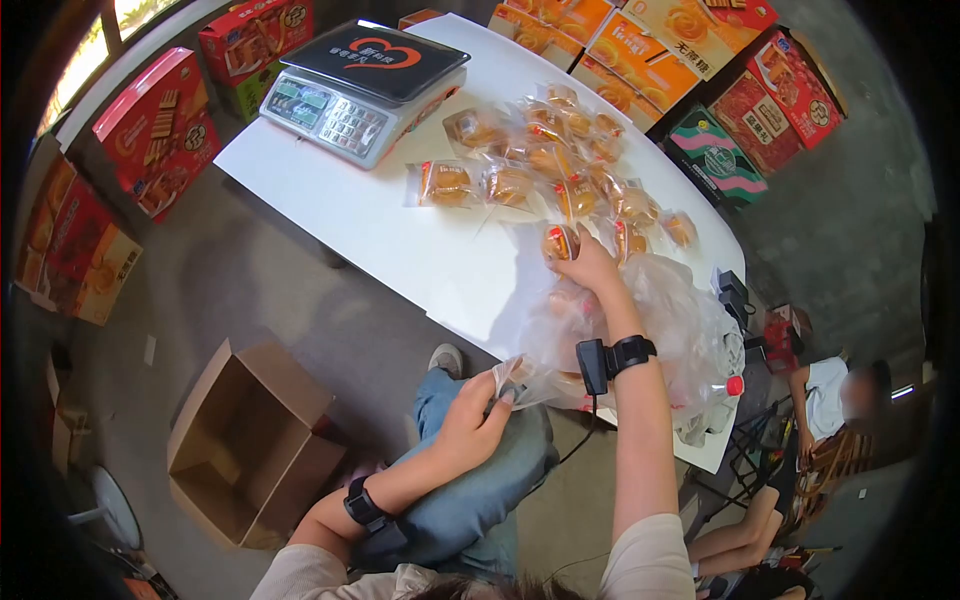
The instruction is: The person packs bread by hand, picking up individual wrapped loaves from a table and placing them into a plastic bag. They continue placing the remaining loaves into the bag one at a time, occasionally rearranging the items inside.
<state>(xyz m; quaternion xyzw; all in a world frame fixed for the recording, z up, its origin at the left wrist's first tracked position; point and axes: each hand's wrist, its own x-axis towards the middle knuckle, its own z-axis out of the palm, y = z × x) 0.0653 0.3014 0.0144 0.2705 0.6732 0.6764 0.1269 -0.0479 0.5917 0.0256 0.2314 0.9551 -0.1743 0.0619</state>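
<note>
My left hand (475, 420) pinches the edge of a clear plastic bag (545, 378) at the table's near edge. Some wrapped cakes show through the plastic. Farther up, my right hand (588, 262) has its fingers closed on a small wrapped cake (559, 243) with a red and orange label. Beyond it lies a loose pile of wrapped cakes (548, 158) in clear packets on the white table (390, 235). Another wrapped cake (630, 240) lies just right of my right hand. The palm side of that hand is hidden.
A digital scale (370, 85) stands at the table's far left. An open cardboard box (250, 440) is on the floor at left. Red gift boxes (160, 130) and orange boxes (610, 60) surround the table. A bottle with a red cap (734, 386) lies at right, near a seated person (828, 400).
</note>
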